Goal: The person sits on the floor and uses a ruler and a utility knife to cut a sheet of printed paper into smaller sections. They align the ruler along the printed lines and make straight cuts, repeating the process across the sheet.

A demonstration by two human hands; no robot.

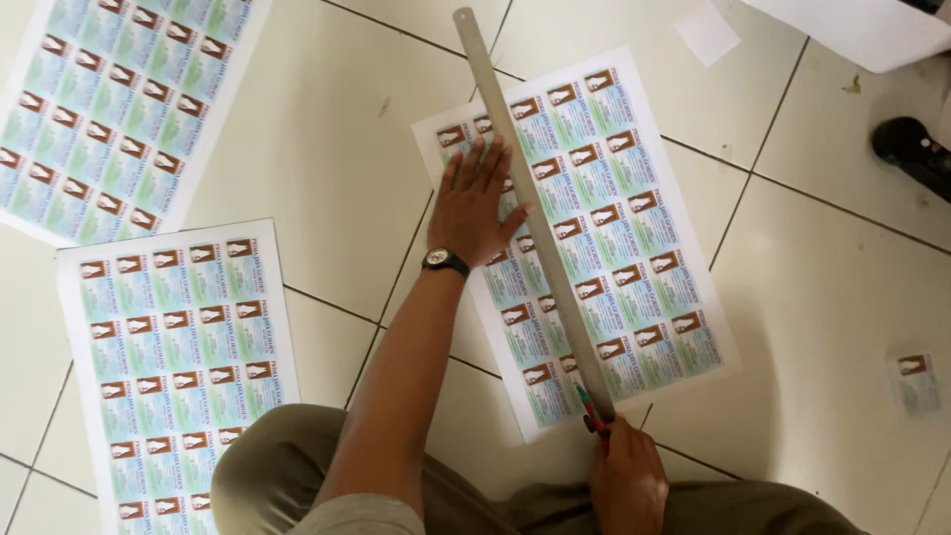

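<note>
Head view: my left hand [474, 203] lies flat, fingers spread, pressing the ruler [535, 218] onto the sheet [634, 228] on the floor [337, 149]. My right hand [626, 481], fingers closed, grips a cutter [591, 408] touching the ruler's near end, on its left edge.

Ruler [535, 213]: far tip at top edge, near end hidden behind cutter and right hand [626, 482]. Cutter [591, 408]: only red-green tip shows, rest inside grip, blade too small to tell. Right hand cut off by bottom edge. Left hand [474, 203] covers part of sheet [634, 228]. Left sheets [173, 367] [109, 104] cut off by bottom, top, left edges. Dark object [911, 149] at right edge: cut off, unidentifiable. Small card [916, 381]: blurred.
</note>
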